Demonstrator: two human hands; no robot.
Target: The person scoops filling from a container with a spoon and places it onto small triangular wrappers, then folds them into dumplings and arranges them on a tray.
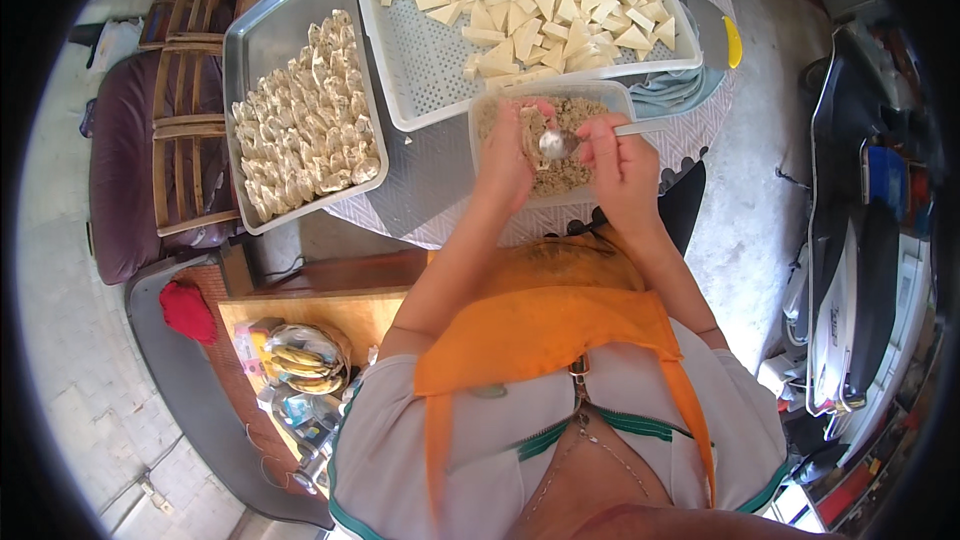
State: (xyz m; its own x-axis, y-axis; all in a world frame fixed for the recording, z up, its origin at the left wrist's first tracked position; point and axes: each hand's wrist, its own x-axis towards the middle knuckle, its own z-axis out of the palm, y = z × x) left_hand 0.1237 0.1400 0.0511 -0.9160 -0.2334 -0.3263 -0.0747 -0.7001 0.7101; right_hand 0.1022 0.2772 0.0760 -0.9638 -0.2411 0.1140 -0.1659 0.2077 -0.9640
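Observation:
My right hand (621, 169) grips a metal spoon (559, 143) by its handle, its bowl pointing left. Over a clear plastic tub (574, 199) of crumbly brown filling (592, 106), my left hand (510, 157) cups a pale piece (531, 126), seemingly tofu smeared with filling; the fingers partly hide it. The spoon's bowl is right beside that piece. Beyond the tub, a white perforated plastic tray (420, 94) holds many cut tofu triangles and wedges (540, 0). At the left, a metal tray (262, 45) carries rows of filled, pale pieces (307, 120) packed closely together.
The trays and tub stand on a round table with a patterned cloth (442, 221). A folded blue cloth (675, 90) and a broad blade with a yellow handle (733, 42) lie at the right. A wooden bench (196, 142) is left; bananas (307, 367) sit on a lower wooden table.

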